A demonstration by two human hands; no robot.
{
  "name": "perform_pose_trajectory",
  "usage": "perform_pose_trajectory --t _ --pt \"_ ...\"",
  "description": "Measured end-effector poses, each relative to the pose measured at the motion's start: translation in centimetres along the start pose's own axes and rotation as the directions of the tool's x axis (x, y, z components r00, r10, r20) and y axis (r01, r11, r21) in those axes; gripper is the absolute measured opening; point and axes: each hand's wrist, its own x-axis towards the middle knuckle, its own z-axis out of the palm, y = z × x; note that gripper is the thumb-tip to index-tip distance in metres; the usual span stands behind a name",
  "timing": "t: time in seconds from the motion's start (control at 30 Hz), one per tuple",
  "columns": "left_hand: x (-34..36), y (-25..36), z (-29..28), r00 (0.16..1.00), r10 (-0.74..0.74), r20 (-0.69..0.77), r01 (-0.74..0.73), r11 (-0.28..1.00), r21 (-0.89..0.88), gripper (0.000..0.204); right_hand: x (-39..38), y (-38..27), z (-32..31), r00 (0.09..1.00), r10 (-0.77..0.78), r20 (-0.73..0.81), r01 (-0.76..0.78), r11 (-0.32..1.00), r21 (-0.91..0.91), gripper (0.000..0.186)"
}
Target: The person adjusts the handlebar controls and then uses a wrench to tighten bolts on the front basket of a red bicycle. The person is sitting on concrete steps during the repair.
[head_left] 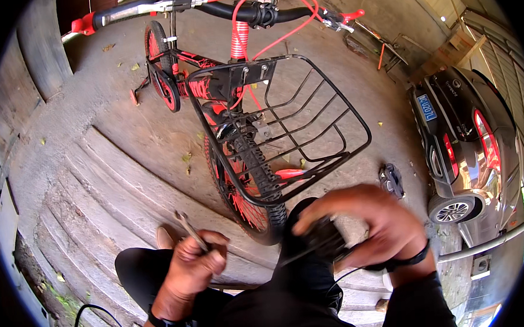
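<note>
My left hand (197, 260) is closed around a metal wrench (189, 228), whose jaw end sticks up past the fingers. To the right, my right hand (370, 220) is smeared by motion, its fingers and thumb curved about a dark, blurred thing (325, 239) over my knee; I cannot make out its kind. Just ahead of both hands stands a red and black bicycle (209, 83), its front wheel (248, 188) pointing toward me. A black wire basket (307, 110) is fixed below the handlebar (222, 10). Neither hand touches the bicycle.
Concrete steps (125, 184) lie under and to the left of me. A dark car (467, 133) is parked at the right, with a dark shoe (391, 181) on the ground nearer. Wood boards (456, 47) lean behind the car. A black cable (79, 318) loops at lower left.
</note>
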Motion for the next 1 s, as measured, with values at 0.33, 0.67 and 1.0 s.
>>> perform_pose_trajectory --t 0.33,0.67,1.0 --pt "-2.0 -1.3 4.3 1.0 0.005 -0.031 -0.001 0.991 0.132 0.045 1.1 4.0 11.5 0.951 -0.046 -0.307 0.021 0.996 -0.083 0.068" --pt "-4.7 -0.9 1.0 0.957 0.126 -0.261 -0.046 0.955 0.294 0.032 -0.1 4.3 4.2 0.713 -0.373 -0.594 -0.194 0.709 -0.678 0.048" --pt "-5.2 -0.6 -1.1 0.899 0.22 -0.379 -0.081 0.933 0.351 0.053 0.2 7.7 1.7 0.786 -0.328 -0.524 -0.127 0.744 -0.656 0.028"
